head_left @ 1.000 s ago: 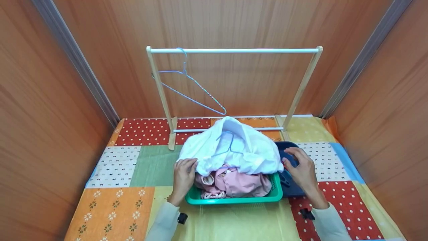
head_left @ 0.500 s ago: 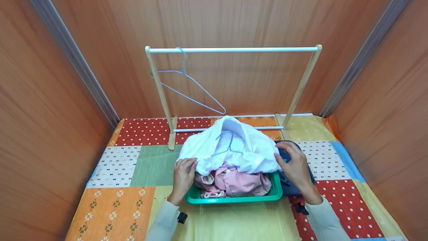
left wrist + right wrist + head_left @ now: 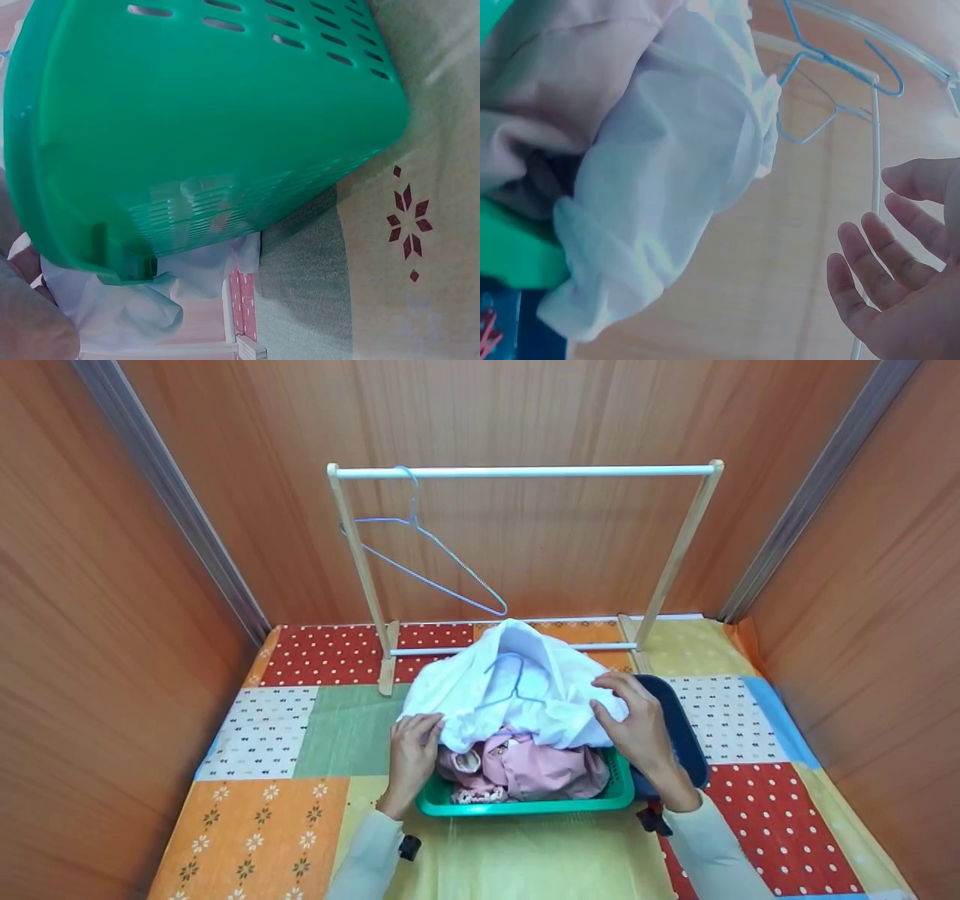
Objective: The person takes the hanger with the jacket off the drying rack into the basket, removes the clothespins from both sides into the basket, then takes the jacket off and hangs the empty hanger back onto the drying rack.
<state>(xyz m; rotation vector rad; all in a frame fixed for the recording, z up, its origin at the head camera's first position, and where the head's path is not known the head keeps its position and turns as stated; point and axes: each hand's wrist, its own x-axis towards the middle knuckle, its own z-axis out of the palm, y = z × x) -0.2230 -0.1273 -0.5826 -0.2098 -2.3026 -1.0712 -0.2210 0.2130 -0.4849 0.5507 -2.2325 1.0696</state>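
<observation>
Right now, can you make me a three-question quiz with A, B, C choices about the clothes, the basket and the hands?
1. Where does the blue hanger hang? A rack's left end. B rack's right end. C in the basket.
2. What colour is the basket? A red. B green. C yellow.
3. How is the right hand? A a fist. B gripping a hanger. C open beside the white garment.

Answers: 1 A, its hook sits by the rack's left post. 2 B, rim and wall are green. 3 C, the wrist view shows spread, empty fingers.
</observation>
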